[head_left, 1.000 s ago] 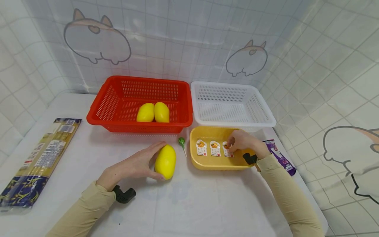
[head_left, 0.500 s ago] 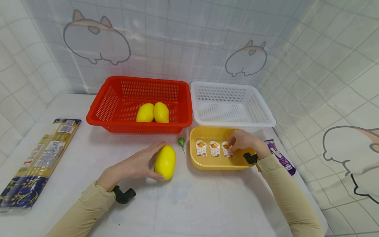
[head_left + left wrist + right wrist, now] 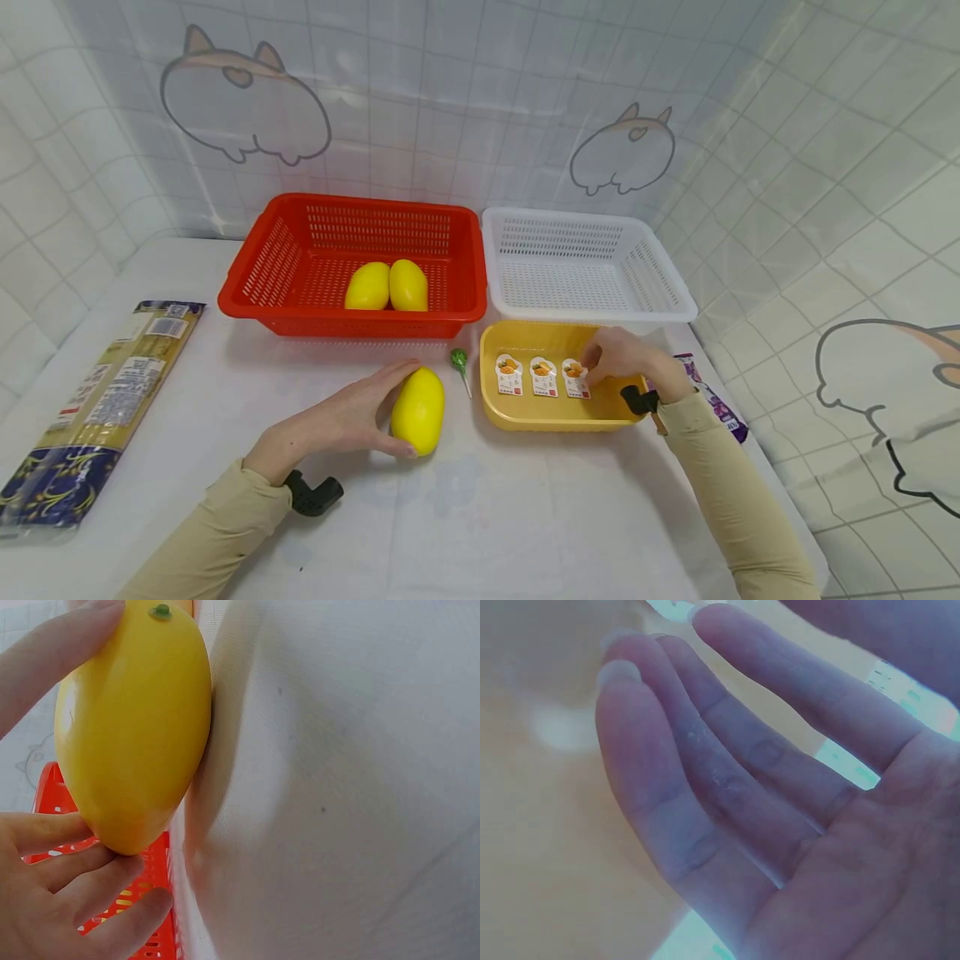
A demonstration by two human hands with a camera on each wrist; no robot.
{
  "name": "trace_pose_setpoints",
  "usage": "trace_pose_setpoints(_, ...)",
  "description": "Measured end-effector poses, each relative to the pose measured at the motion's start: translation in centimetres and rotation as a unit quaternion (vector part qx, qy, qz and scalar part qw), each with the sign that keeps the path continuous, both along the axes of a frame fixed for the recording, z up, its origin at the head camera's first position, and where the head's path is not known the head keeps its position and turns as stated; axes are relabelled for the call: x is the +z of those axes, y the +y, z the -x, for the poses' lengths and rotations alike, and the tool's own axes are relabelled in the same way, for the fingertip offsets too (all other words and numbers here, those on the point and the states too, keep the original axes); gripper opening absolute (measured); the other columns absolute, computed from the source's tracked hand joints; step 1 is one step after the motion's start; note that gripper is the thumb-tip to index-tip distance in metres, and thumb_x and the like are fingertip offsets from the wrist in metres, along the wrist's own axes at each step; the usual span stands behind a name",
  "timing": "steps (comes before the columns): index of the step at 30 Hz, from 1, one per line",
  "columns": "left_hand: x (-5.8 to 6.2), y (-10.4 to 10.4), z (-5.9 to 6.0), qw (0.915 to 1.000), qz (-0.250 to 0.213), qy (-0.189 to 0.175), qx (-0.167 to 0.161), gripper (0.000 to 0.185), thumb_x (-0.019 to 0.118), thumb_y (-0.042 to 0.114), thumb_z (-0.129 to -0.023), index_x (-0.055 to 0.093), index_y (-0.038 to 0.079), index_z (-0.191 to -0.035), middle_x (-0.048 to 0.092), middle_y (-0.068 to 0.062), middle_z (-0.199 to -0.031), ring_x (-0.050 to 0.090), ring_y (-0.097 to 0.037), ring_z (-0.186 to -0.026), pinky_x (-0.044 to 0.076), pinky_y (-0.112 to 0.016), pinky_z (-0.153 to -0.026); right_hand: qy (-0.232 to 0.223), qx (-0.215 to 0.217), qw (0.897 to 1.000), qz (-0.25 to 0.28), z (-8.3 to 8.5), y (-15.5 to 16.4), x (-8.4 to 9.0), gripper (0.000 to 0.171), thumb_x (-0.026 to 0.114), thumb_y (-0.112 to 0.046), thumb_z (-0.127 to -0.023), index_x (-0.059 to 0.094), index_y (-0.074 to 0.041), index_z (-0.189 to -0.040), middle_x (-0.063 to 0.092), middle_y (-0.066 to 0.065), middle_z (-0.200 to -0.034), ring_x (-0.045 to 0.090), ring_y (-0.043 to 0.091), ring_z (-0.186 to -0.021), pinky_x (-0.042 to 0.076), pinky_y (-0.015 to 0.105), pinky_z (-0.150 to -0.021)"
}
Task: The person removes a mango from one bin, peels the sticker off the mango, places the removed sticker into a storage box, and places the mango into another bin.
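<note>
A yellow mango-shaped fruit (image 3: 418, 410) lies on the white table, and my left hand (image 3: 337, 421) grips it from the left, thumb on the near side and fingers over the far end. The left wrist view shows the fruit (image 3: 135, 727) close up between thumb and fingers (image 3: 52, 855). My right hand (image 3: 618, 354) reaches into a yellow tray (image 3: 555, 421). Its fingertips rest on the rightmost of three small white snack packets (image 3: 575, 379). In the right wrist view the fingers (image 3: 705, 780) look nearly straight and hold nothing.
Behind the fruit stands a red basket (image 3: 352, 321) with two more yellow fruits (image 3: 367, 286). To its right is a white basket (image 3: 592, 312). A green lollipop (image 3: 459, 358) lies left of the tray, a purple packet (image 3: 712, 400) right of it, and a long noodle pack (image 3: 97, 400) far left.
My right wrist has shifted slightly to the right over the tray. The left hand and the fruit have not moved.
</note>
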State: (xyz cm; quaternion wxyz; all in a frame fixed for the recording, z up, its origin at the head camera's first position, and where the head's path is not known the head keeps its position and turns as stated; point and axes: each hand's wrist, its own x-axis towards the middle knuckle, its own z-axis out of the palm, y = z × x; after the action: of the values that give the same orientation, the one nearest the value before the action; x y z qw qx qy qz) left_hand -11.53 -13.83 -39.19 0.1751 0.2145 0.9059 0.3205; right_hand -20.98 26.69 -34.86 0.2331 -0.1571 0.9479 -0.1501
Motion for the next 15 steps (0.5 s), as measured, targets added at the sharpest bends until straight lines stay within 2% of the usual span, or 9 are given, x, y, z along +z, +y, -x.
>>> trace_pose_setpoints(6,0.0,-0.1,0.0,1.0000,0.000,-0.001,0.000,0.125,0.087,0.060,-0.064,0.023,0.011,-0.159,0.025,-0.009,-0.164,0.029,-0.032,-0.148,0.028,-0.058,-0.119,0.014,0.022,1.000,0.013,-0.3,0.0,0.5,0.026,0.081,-0.015,-0.083,0.074,0.001,-0.102,0.068,0.008,-0.090,0.056,0.020,-0.080,0.055,0.028,-0.072)
trace_pose_setpoints(12,0.1,0.0,0.0,1.0000,0.000,-0.003,0.000,0.124,0.087,0.060,-0.065,0.023,0.011,-0.159,0.025,-0.009,-0.164,0.029,-0.032,-0.148,0.028,-0.058,-0.119,0.020,0.008,0.999,0.031,-1.4,-0.4,1.3,0.028,0.078,-0.013,-0.086,0.073,0.000,-0.110,0.071,0.011,-0.102,0.060,0.024,-0.090,0.058,0.034,-0.079)
trace_pose_setpoints(15,0.1,0.0,0.0,1.0000,-0.001,-0.004,0.001,0.124,0.087,0.060,-0.065,0.023,0.012,-0.159,0.025,-0.008,-0.164,0.029,-0.032,-0.148,0.028,-0.058,-0.119,0.023,0.004,0.999,0.049,-1.9,-0.6,1.5,0.029,0.078,-0.015,-0.087,0.072,0.000,-0.111,0.071,0.012,-0.107,0.062,0.024,-0.093,0.058,0.034,-0.079)
